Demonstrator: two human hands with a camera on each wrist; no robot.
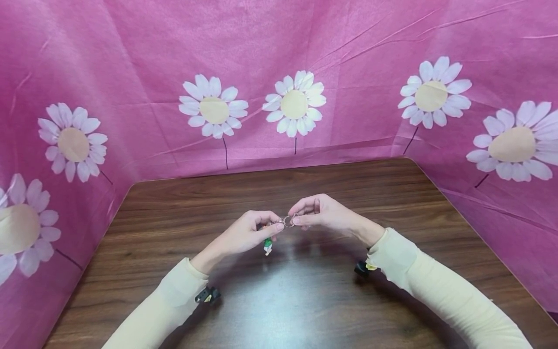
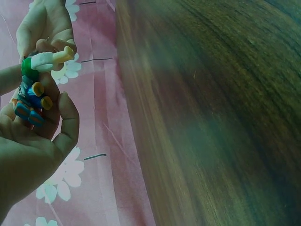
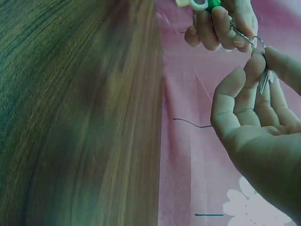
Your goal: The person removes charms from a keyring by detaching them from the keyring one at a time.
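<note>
Over the table, both hands come together at a keychain. My left hand [image 1: 244, 235] grips the keychain's metal clasp between thumb and fingers, with small figurine charms hanging beneath it. One charm [image 1: 268, 246] is green and white; in the left wrist view a blue figurine [image 2: 34, 98] with yellow and teal parts lies against the fingers. My right hand [image 1: 331, 214] pinches the metal key ring [image 3: 261, 39] between thumb and forefinger, the other fingers loosely bent. From that ring, silver keys [image 3: 264, 84] dangle in front of the right palm. The ring bridges the two hands' fingertips.
Below the hands spreads a dark wood-grain table [image 1: 209, 194]. Pink cloth [image 1: 144, 58] printed with white daisies surrounds it at the back and both sides. A small black device is strapped at each wrist, beside the cream sleeves [image 1: 436, 271].
</note>
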